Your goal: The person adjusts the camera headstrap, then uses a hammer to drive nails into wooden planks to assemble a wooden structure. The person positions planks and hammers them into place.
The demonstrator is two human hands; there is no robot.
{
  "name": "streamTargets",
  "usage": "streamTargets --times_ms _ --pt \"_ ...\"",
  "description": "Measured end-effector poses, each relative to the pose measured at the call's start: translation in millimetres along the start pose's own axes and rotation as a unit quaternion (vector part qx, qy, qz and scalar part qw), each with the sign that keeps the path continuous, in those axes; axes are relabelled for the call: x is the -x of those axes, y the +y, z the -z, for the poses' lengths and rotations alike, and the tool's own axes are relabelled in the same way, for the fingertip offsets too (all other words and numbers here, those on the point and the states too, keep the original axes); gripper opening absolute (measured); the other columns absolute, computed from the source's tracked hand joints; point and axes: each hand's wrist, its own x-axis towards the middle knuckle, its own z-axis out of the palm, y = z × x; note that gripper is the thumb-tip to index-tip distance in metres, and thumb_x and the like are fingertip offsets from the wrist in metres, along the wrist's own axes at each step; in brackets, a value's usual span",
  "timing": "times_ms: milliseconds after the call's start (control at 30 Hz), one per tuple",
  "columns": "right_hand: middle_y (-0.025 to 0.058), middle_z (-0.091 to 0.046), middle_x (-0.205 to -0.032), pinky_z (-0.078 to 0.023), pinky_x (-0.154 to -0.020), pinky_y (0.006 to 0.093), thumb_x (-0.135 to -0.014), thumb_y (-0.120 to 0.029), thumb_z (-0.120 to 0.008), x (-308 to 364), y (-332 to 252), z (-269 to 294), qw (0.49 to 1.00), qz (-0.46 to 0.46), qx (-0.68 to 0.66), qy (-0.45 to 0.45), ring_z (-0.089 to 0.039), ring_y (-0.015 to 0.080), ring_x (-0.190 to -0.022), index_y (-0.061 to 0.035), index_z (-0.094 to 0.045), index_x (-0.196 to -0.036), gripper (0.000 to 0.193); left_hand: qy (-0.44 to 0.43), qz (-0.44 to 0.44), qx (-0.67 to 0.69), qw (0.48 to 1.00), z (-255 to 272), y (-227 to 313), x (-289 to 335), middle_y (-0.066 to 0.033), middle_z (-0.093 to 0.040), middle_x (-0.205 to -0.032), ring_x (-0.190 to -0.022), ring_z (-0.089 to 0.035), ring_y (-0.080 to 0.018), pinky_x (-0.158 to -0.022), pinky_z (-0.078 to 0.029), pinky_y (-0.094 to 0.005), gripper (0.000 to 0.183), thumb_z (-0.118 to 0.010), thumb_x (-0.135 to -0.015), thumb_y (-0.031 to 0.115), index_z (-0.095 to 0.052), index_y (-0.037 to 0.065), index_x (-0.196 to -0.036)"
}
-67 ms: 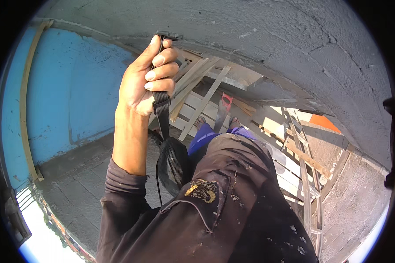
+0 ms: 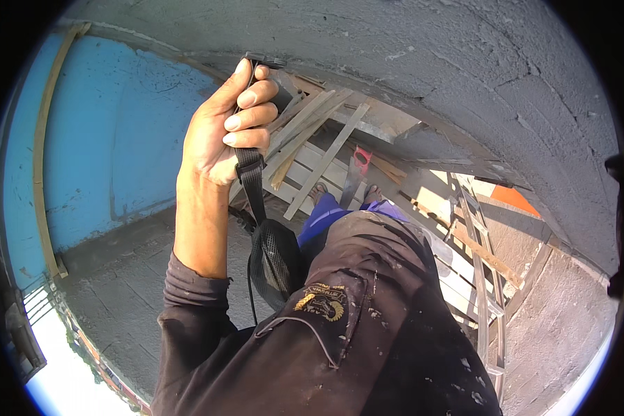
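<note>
- Left hand (image 2: 222, 132): raised, with the palm side toward the camera and the fingers (image 2: 253, 114) curled inward, grasping a black strap (image 2: 252, 186).
- Strap: passed through the fist between the palm and the bent fingers; its upper part showed narrowly beside the thumb, and its lower part emerged below the little finger.
- Clip (image 2: 265, 60): a dark piece at the upper end of the strap, just above the tips of the thumb and forefinger; whether they touched it could not be told.
- Bag (image 2: 276, 260): black and partly mesh, hung at the lower end of the strap, below the fingers and beside the dark shirt (image 2: 312, 360).
- Right hand: outside the view; the state of its fingers could not be told.
- Surroundings: a saw (image 2: 360, 161) with a red handle stood between the feet; wooden boards (image 2: 328, 161) lay near it; a blue panel (image 2: 142, 132) rose at the left.
</note>
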Motion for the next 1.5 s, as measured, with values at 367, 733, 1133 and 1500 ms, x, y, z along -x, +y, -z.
streamTargets --times_ms 367,733,1133,1500 --pt "0.0175 -0.08 -0.101 -0.058 -0.088 0.0483 -0.098 -0.028 -0.071 131.8 15.8 -98.8 0.973 -0.087 -0.055 -0.207 -0.078 0.0306 -0.101 -0.0104 -0.079 -0.112 0.023 0.254 -0.027 -0.168 0.952 15.0 -9.0 162.9 -0.0025 -0.054 -0.081 -0.052 -0.039 -0.0013 -0.038 -0.028 -0.0171 0.025 -0.051 -0.117 0.021 -0.061 -0.001 -0.117" --pt "-0.0018 -0.081 -0.095 -0.044 -0.111 0.036 -0.091 -0.025 -0.072 184.0 29.9 26.7 0.953 -0.226 0.202 0.0 -0.07 0.0202 -0.102 -0.024 -0.088 -0.098 0.017 0.2 0.01 -0.171 0.965 60.8 -149.2 105.7 0.0007 -0.052 -0.084 -0.066 -0.045 -0.0075 -0.056 -0.036 -0.0242 0.03 -0.075 -0.105 0.029 -0.06 0.006 -0.117" --pt "0.0035 -0.079 -0.104 -0.059 -0.079 0.0393 -0.097 -0.018 -0.072 59.1 -19.8 102.6 0.992 0.058 -0.086 -0.068 -0.076 0.0234 -0.09 -0.008 -0.078 -0.115 0.022 0.079 0.246 -0.409 0.875 51.0 -170.5 39.3 0.0053 -0.054 -0.079 -0.06 -0.041 -0.0014 -0.048 -0.029 -0.0188 0.039 -0.059 -0.114 0.043 -0.07 0.007 -0.119" --pt "0.0103 -0.075 -0.109 -0.055 -0.09 0.0344 -0.1 -0.014 -0.079 104.9 -35.8 -21.6 0.91 -0.028 -0.257 0.326 -0.071 0.0202 -0.101 -0.0037 -0.077 -0.116 0.019 0.103 0.21 -0.358 0.904 58.1 -192.1 45.2 -0.0004 -0.057 -0.073 -0.055 -0.043 -0.0035 -0.046 -0.029 -0.0198 0.04 -0.064 -0.111 0.047 -0.062 0.008 -0.12"
